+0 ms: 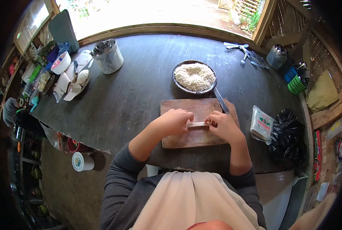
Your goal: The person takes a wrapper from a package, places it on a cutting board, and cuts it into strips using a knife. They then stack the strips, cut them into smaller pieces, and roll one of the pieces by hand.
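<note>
On a wooden cutting board (178,142) lies a thin pale roll (197,124), pinched at both ends. My left hand (175,122) is closed on its left end, and my right hand (221,124) has its fingers closed on the right end. What the roll is made of is too small to tell. A knife (221,101) rests on the board's upper right edge, its blade beside my right hand. Just beyond the board stands a dark bowl (194,77) of pale, crumbly shreds.
A tub of cutlery (108,56) stands at the back left. To the right are a white plastic packet (262,124) and a black plastic bag (288,136). Forks and spoons (247,55) lie at the back right. A lidded white bucket (83,162) is on the floor.
</note>
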Demonstrator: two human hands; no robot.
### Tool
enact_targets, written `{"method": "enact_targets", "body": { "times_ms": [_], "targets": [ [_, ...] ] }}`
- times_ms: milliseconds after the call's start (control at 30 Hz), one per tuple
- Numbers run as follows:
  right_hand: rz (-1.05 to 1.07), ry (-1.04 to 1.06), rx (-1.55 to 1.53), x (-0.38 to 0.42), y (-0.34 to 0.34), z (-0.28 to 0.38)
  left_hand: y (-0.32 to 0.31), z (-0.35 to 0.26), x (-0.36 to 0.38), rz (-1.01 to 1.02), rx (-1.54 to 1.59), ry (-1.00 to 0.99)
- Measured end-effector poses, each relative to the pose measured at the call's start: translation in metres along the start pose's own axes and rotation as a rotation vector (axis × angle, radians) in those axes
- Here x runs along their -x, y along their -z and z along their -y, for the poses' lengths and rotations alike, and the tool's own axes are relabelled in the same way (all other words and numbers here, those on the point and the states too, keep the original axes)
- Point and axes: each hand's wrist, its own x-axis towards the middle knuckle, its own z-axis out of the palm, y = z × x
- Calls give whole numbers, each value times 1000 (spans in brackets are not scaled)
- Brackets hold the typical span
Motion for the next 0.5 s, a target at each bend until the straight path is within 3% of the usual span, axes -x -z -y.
{"method": "enact_targets", "body": {
  "times_ms": [500],
  "targets": [
    [61,-51,36,7,3,9,0,-8,5,40,23,20]
  ]
}}
